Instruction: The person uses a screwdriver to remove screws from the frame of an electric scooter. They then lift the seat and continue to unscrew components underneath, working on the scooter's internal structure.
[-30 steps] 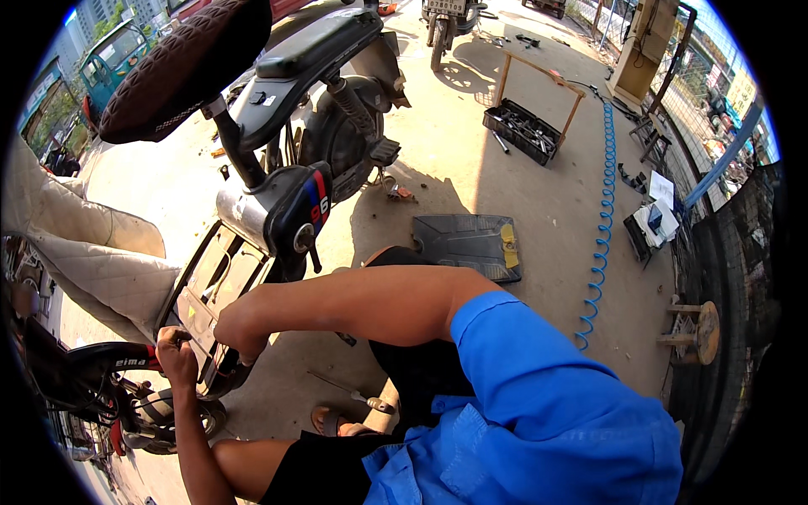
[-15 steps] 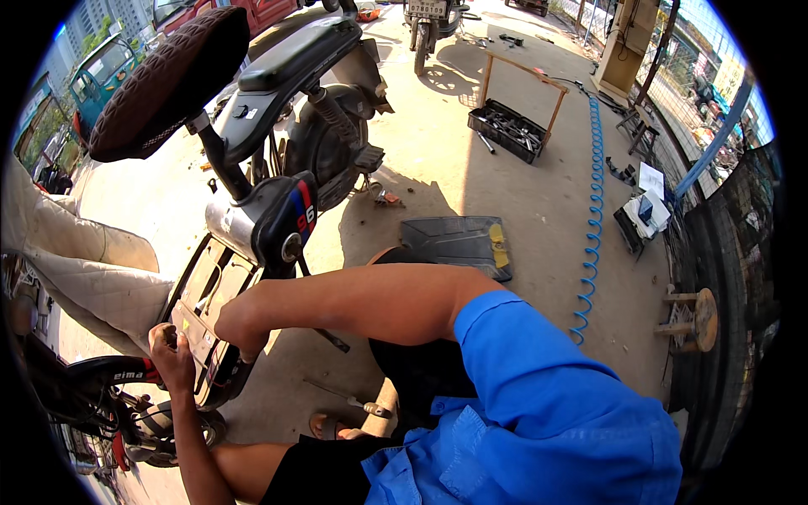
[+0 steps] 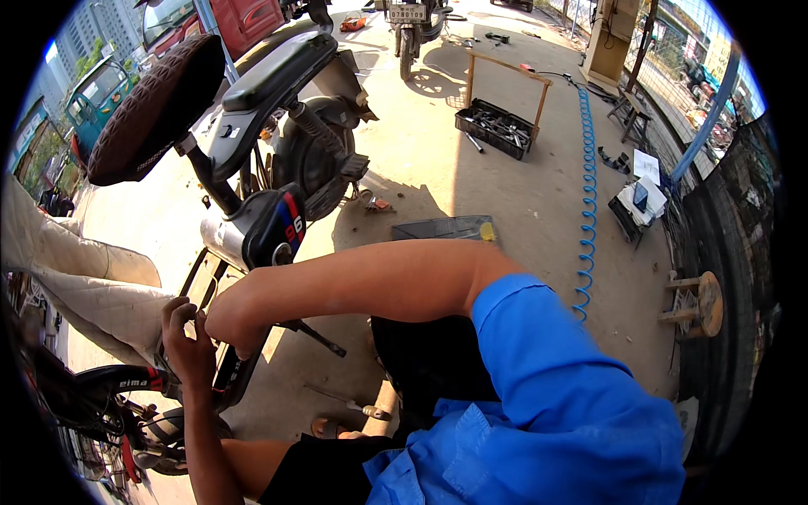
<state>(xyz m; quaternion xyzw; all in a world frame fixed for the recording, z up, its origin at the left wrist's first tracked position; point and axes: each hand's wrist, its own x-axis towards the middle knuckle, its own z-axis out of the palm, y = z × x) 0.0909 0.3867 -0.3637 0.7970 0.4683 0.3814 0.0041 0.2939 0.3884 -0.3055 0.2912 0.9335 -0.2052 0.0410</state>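
An electric scooter (image 3: 261,227) stands on my left, the slatted frame of its foot area exposed. My left hand (image 3: 187,341) is over this frame, fingers bent in a pinch. Whatever lies between the fingertips is too small or too hidden to name. Reaching across from the right, my right hand (image 3: 232,324) is against the left fingers above the same frame. Its own fingers are turned away and covered by the back of the hand and wrist. A pale quilted cover (image 3: 101,290) hangs from the scooter's front, beside my left hand.
A screwdriver (image 3: 370,411) lies by my sandalled foot. Past my right arm is a dark panel (image 3: 438,227) with a yellow patch. Farther off are a black tool crate (image 3: 497,126) with a wooden handle, a coiled blue hose (image 3: 589,202) and a wooden stool (image 3: 700,304).
My left hand has risen slightly and come closer to the right hand, its fingers now higher. My right forearm has shifted and covers more of the dark panel. The view has turned a little.
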